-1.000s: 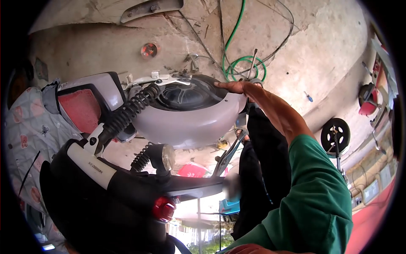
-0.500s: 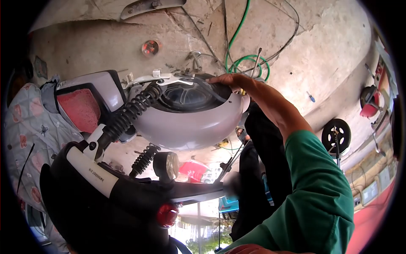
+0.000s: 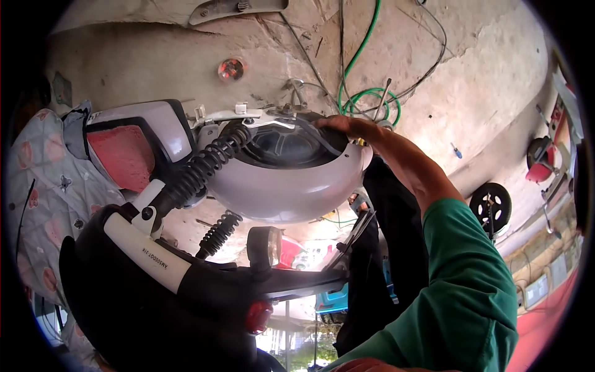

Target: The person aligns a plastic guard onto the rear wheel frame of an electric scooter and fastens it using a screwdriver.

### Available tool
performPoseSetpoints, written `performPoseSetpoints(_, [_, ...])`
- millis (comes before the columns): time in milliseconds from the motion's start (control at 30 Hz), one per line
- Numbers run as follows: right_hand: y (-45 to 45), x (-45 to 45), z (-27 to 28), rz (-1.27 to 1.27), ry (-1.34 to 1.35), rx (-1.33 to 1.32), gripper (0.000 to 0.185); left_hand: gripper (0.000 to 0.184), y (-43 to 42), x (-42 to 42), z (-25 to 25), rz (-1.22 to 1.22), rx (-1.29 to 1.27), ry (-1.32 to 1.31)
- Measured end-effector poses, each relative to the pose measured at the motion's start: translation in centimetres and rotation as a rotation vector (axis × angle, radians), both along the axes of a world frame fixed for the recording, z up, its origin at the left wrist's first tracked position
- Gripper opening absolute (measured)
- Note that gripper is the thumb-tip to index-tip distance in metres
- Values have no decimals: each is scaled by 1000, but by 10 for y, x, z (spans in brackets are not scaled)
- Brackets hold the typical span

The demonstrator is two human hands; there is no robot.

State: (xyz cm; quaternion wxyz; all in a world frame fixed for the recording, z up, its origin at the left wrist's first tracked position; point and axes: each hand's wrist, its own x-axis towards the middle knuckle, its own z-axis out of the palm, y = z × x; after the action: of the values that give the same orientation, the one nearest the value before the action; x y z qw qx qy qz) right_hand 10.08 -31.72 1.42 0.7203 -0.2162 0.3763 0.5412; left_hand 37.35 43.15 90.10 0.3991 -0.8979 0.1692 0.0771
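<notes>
My right hand (image 3: pixel 338 126), at the end of a green sleeve (image 3: pixel 468 248), grips the right edge of a black wheel (image 3: pixel 282 146). Its fingertips are hidden behind the tyre. Around the wheel's near side curves a pale lilac fender (image 3: pixel 291 195). A silver metal bracket (image 3: pixel 279 118) crosses over the wheel. To the left, a black coil-spring shock absorber (image 3: pixel 204 164) slants toward a white panel with printed letters (image 3: pixel 145 251). My left hand cannot be made out; a strip of skin at the bottom edge is too cropped to identify.
Nearer lie a red tail light (image 3: pixel 258 316) and a round lamp (image 3: pixel 263 246). A lilac body part with a red inner face (image 3: pixel 124 155) stands left by patterned cloth (image 3: pixel 37 186). A green hose (image 3: pixel 378 93), a screwdriver (image 3: pixel 457 152) and a spare wheel (image 3: pixel 490 208) are on the floor.
The view has shifted slightly, so the vehicle appears a little farther right and lower. My right hand stays on the wheel's edge.
</notes>
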Motion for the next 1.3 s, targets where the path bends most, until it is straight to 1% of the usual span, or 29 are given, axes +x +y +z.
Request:
performPoseSetpoints(67, [-2, 4, 4, 43, 14, 6, 45, 70, -2, 2, 1, -6, -1, 0])
performPoseSetpoints(167, [-7, 9, 19, 17, -22, 21, 44, 70, -3, 4, 1, -9, -1, 4])
performPoseSetpoints(267, [5, -12, -16, 11, -19, 3, 43, 71, -3, 7, -2, -16, -6, 5])
performPoseSetpoints(367, [-11, 8, 23, 87, -125, -70, 45, 71, -3, 8, 1, -22, -3, 3])
performPoseSetpoints(433, [-5, 0, 7, 83, -54, -73, 47, 71, -3, 6, 0, -25, -3, 7])
performPoseSetpoints(567, [2, -4, 2, 16, 71, -1, 48, 72, 0, 5, 2, -34, -10, 5])
performPoseSetpoints(667, [-6, 3, 2, 324, -51, -239, 47, 73, 4, 2, 4, -47, -22, -1])
performPoseSetpoints(767, [-20, 4, 8, 351, -124, -320, 48, 73, 9, 2, 8, -72, -43, 7])
performPoseSetpoints(867, [-47, 0, 14, 201, -23, -303, 41, 74, 21, 0, 16, -106, -70, 9])
performPoseSetpoints(900, [-58, -20, -16, 143, -112, -275, 34, 61, 38, 4, 20, 65, -129, -40])
performPoseSetpoints(967, [-80, -71, -50, 226, -447, -520, 24, 60, 46, 3, 13, 408, -488, -289])
performPoseSetpoints(1000, [-95, -88, -43, 295, -652, -691, 22, 60, 43, 2, 10, 371, -481, -273])
performPoseSetpoints(1033, [-110, -106, -36, 383, -835, -899, 24, 59, 40, 1, 6, 334, -474, -257])
performPoseSetpoints(1100, [-132, -125, -6, 410, -740, -974, 35, 61, 18, -9, 7, -150, -65, 41])
performPoseSetpoints(1133, [-141, -132, 16, 419, -501, -936, 34, 62, 24, -5, 6, -122, -72, 18])
performPoseSetpoints(1167, [-146, -141, 28, 471, -439, -965, 35, 65, 37, -1, 6, -90, -82, -6])
performPoseSetpoints(1233, [-151, -158, 56, 488, -335, -961, 40, 76, 56, 3, 5, -26, -101, -53])
performPoseSetpoints(1300, [-146, -175, 78, 439, -310, -972, 37, 86, 41, 1, -9, -50, 92, -204])
